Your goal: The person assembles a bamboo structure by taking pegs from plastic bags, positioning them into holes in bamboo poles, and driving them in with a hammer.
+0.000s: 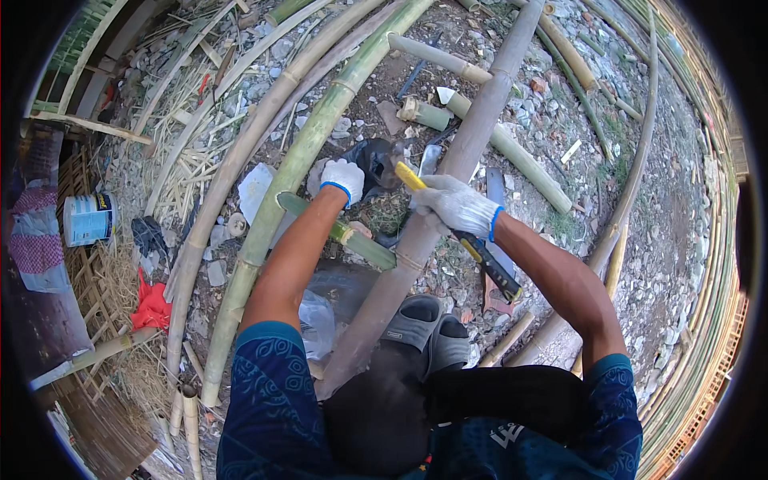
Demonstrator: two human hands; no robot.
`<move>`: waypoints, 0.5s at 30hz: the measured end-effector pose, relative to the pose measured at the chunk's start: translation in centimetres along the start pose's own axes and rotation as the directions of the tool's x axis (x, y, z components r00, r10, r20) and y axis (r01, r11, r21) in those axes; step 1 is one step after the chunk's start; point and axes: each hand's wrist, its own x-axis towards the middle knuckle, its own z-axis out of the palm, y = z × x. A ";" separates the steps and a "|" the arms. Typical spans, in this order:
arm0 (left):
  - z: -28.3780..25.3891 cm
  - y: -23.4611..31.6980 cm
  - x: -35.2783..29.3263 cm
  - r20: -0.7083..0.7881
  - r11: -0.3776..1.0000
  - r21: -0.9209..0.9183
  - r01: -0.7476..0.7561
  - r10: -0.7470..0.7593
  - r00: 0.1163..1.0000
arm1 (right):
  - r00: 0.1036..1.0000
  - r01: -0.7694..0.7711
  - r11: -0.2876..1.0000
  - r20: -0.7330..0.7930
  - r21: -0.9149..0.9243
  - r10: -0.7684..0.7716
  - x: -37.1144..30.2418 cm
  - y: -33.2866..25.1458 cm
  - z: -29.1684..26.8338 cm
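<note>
- The left hand, in a white glove with a blue cuff, is between two long bamboo poles, just beside a dark plastic bag; its fingers look curled in, but I cannot tell whether they pinch anything
- The right hand, gloved the same way, has its fingers wrapped around a yellow-and-black tool
- The tool slants across the thick brown pole, its grip toward the person and its far end blurred near the dark bag
- A short green bamboo piece spans from the green pole to the brown pole, below the left hand, and another short piece joins them farther up
- Grey sandals show near the lower end of the brown pole
- A red bag and a bucket are well apart, at the left
</note>
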 end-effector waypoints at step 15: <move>4.1 -2.6 4.0 0.345 0.742 -0.555 0.376 -0.206 0.916 | 0.956 -0.199 0.499 -0.280 -0.843 -0.091 22.7 2.0 2.9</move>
